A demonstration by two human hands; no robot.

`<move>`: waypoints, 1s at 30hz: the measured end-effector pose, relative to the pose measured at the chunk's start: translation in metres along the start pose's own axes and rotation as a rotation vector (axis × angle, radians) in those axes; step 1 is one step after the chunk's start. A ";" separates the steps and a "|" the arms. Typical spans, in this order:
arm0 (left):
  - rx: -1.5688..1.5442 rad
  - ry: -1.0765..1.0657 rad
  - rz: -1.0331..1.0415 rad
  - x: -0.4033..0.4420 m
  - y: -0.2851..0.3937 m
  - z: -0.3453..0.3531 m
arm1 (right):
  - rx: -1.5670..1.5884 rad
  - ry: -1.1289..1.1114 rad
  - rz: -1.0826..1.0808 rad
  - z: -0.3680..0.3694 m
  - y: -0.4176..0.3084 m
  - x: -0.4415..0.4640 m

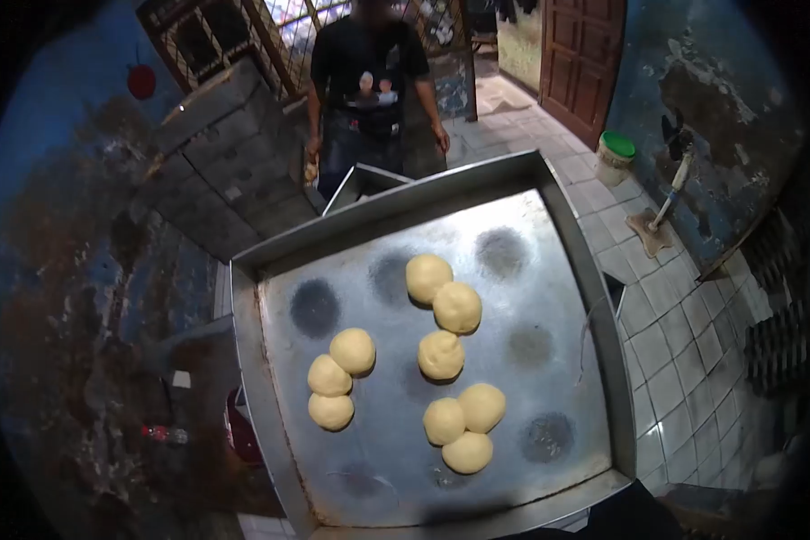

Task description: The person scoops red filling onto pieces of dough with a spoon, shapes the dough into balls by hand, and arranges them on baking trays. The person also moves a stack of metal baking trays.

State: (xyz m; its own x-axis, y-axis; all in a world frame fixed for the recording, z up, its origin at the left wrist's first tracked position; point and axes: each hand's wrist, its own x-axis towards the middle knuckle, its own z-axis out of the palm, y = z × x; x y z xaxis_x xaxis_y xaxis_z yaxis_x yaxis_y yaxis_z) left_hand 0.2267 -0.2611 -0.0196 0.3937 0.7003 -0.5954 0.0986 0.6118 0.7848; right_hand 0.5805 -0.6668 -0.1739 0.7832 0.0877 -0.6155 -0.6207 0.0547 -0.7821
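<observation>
i judged the tray (531,261) was being handled with its load, and the next move called for a level, steady grip. both hands were out of view, so i couldn't tell how open the fingers were or what they held. inside the tray sat nine dough balls (441,355), in three threes. beyond it stood one person (369,63).

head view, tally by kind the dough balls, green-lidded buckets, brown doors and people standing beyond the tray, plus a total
dough balls: 9
green-lidded bucket: 1
brown door: 1
person standing beyond the tray: 1
total: 12
</observation>
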 end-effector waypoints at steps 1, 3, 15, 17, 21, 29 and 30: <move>0.006 0.025 -0.011 0.007 -0.003 0.002 | -0.014 0.024 0.030 -0.008 0.012 0.015; 0.011 0.054 -0.030 0.021 -0.005 0.005 | -0.029 0.057 0.075 -0.013 0.026 0.035; 0.042 0.064 -0.116 0.042 -0.014 -0.014 | -0.119 0.131 0.180 -0.042 0.065 0.061; 0.044 0.028 -0.117 0.043 -0.018 -0.021 | -0.168 0.108 0.124 -0.046 0.045 0.072; 0.020 -0.085 -0.081 0.053 -0.026 -0.046 | -0.098 -0.062 -0.434 -0.039 -0.096 0.113; -0.095 -0.349 0.058 0.086 -0.043 -0.087 | -1.099 -0.615 -0.788 0.231 -0.309 -0.274; -0.112 -0.386 0.089 0.087 -0.037 -0.091 | -1.254 -0.745 -0.881 0.261 -0.296 -0.287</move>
State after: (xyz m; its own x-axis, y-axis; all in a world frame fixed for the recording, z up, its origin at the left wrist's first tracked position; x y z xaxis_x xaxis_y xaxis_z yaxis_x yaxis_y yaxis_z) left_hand 0.1740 -0.1897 -0.1163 0.7120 0.5764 -0.4011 -0.0433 0.6062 0.7941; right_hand 0.5300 -0.4485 0.2596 0.4384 0.8936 -0.0964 0.6512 -0.3897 -0.6512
